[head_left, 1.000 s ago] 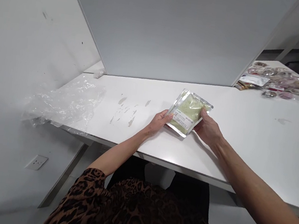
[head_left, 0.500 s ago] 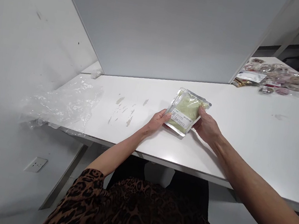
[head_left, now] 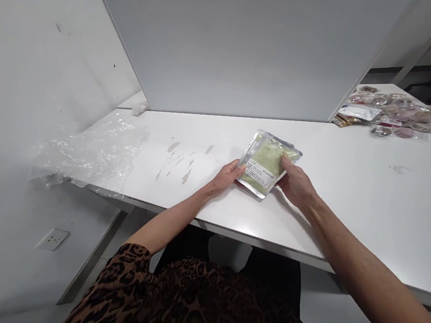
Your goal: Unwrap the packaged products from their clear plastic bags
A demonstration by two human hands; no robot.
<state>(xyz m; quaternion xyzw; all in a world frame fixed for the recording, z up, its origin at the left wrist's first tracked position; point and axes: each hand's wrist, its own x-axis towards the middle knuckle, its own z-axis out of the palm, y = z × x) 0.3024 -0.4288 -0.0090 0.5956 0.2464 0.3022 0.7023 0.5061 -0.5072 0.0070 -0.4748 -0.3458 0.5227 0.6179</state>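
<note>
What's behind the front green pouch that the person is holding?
Another silver-edged pouch peeks out along the upper left of the front pouch. The rest of it is covered, so whether more lie beneath cannot be seen.

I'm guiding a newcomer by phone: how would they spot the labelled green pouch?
Find the white table below the large grey board. Near the table's front edge, the left hand and right hand hold overlapping silver-edged pouches. The labelled green pouch is uppermost, its white label facing up, while the pouch beneath shows only narrow margins.

Green pouches (head_left: 267, 158), leopard-print top (head_left: 194, 313), white table (head_left: 353, 207)
</note>
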